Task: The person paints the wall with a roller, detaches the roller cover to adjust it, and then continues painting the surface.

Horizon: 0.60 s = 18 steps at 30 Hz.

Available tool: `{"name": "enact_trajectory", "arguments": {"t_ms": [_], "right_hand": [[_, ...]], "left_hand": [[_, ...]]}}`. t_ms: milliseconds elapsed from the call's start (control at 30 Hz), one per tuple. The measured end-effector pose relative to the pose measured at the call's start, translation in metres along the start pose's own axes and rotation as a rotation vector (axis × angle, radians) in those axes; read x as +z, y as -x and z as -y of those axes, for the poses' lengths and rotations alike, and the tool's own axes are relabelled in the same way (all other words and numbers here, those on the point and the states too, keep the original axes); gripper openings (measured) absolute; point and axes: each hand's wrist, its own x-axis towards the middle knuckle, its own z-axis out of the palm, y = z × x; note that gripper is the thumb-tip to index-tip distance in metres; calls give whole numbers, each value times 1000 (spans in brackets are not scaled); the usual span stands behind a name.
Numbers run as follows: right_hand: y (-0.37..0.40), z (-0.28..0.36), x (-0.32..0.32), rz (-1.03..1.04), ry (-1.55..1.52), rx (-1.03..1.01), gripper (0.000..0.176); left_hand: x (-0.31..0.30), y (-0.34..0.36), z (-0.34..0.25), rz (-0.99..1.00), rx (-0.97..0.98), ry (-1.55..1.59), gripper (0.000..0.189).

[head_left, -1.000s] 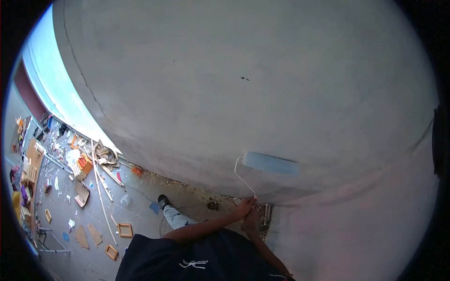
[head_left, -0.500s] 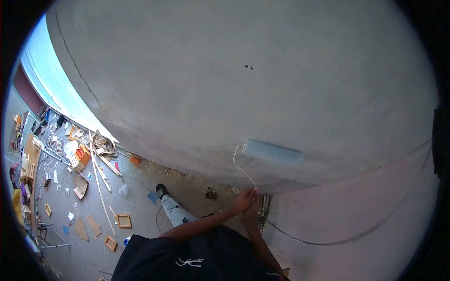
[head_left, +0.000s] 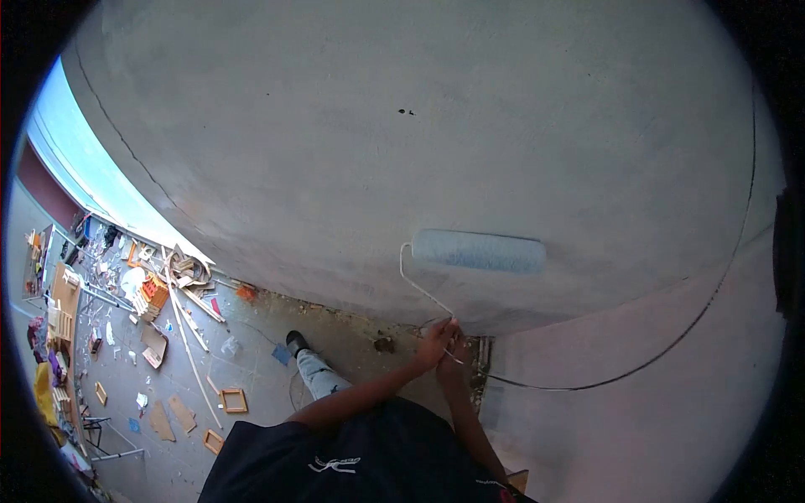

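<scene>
Both hands meet low in the middle of the view, closed on the handle end of a paint roller (head_left: 478, 251). The left hand (head_left: 434, 344) sits uppermost, its fingers curled tight where the thin wire frame (head_left: 415, 285) comes down into the grip. The right hand (head_left: 455, 362) lies just under and behind it, also wrapped shut, though the handle itself is hidden inside the two fists. The roller's pale blue-grey sleeve lies level and flat against the grey wall (head_left: 377, 151), above the hands and a little to their right. The wire bends off the sleeve's left end and slopes down to the hands.

Two small dark specks (head_left: 407, 111) mark the wall well above the roller. A thin dark line (head_left: 671, 344) curves across the pinkish wall on the right, from its upper part down towards the corner near the hands.

One white logo (head_left: 333, 464) shows on the person's dark shirt; whatever letters it has are too small to read. No other writing can be made out.

Below the hands, a leg in light jeans (head_left: 314, 377) ends in a dark shoe (head_left: 295, 342) on the dusty floor (head_left: 251, 369). Further left the floor is littered: a long wooden strip (head_left: 189, 352), small wooden frames (head_left: 234, 400) and a tangled heap of scraps (head_left: 180, 272) near the foot of the wall.
</scene>
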Motion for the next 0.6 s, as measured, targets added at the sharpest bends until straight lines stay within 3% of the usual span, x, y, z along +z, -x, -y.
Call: {"name": "enact_trajectory", "arguments": {"t_ms": [33, 133, 233, 300, 367, 433, 500, 600], "right_hand": [[-5, -5, 3, 27, -51, -12, 41], [5, -6, 6, 102, -156, 100, 42], [32, -52, 23, 152, -183, 222, 42], [35, -58, 26, 165, -194, 278, 43], [34, -24, 15, 162, -215, 320, 44], [37, -58, 43, -70, -99, -41, 37], [34, -67, 55, -138, -73, -163, 39], [35, -40, 48, -15, -316, 27, 42]], "left_hand": [[0, 0, -10, -43, 85, -61, 39], [-6, 9, -13, 9, -140, -16, 40], [-21, 10, 67, 131, -353, 121, 42], [-18, 16, 86, 24, -327, 59, 42], [-13, 8, 77, -23, -230, -57, 42], [-20, 18, 39, -12, -86, -231, 41], [-37, 16, 22, 80, -113, -212, 42], [-36, 21, -15, 159, -234, -146, 42]]}}
